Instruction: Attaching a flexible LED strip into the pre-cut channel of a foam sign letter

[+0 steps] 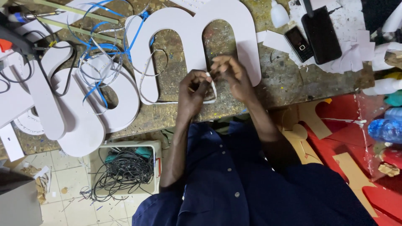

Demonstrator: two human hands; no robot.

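A big white foam letter with two arches (pixel 190 31) lies flat on the worn workbench (pixel 289 81). Both hands meet at the foot of its middle leg. My left hand (pixel 193 94) pinches a thin white strip (pixel 210 86) that loops down and runs along the letter's lower edge. My right hand (pixel 232 75) grips the same strip just above, fingers bunched against the left thumb. A tangle of blue and white strip (pixel 104 54) lies over the letter's left part.
Other white letter shapes (pixel 71 113) lie left. Two dark phones (pixel 312 35) and a white bottle (pixel 278 14) sit at the back right. A box of black wire (pixel 125 167) stands on the tiled floor. Red and tan cutouts (pixel 335 146) lie right.
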